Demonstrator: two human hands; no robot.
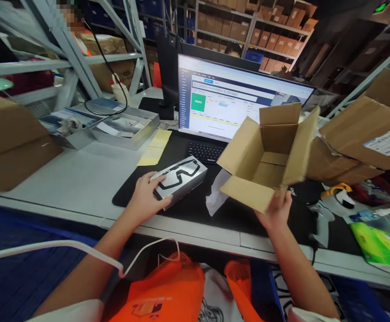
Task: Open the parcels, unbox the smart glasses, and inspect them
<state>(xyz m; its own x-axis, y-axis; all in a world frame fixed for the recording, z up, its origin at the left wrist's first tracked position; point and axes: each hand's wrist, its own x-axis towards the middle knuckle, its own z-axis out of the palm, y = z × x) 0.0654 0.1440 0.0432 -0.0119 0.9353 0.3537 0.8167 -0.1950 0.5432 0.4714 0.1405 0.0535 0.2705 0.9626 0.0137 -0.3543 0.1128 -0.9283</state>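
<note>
My left hand (pixel 148 197) grips the near end of a silver product box (pixel 184 176) with a black outline drawing on its top. That box rests on the black desk mat (pixel 131 188). In my right hand (pixel 277 208) is an open cardboard box (pixel 245 154), tilted toward me with its flaps spread; the inside that shows is bare cardboard. My right fingers are partly hidden behind its near corner. Between the two boxes lies a crumpled white paper (pixel 216 192).
A monitor (pixel 221 98) and keyboard (pixel 206 152) stand behind. Yellow slips (pixel 154 147) and an open grey box (pixel 131 129) lie left. Cardboard boxes (pixel 365 129), a tape dispenser (pixel 340 199), a scanner (pixel 321 223) and a green packet (pixel 382 246) crowd the right. A white cable (pixel 64 243) crosses near my left arm.
</note>
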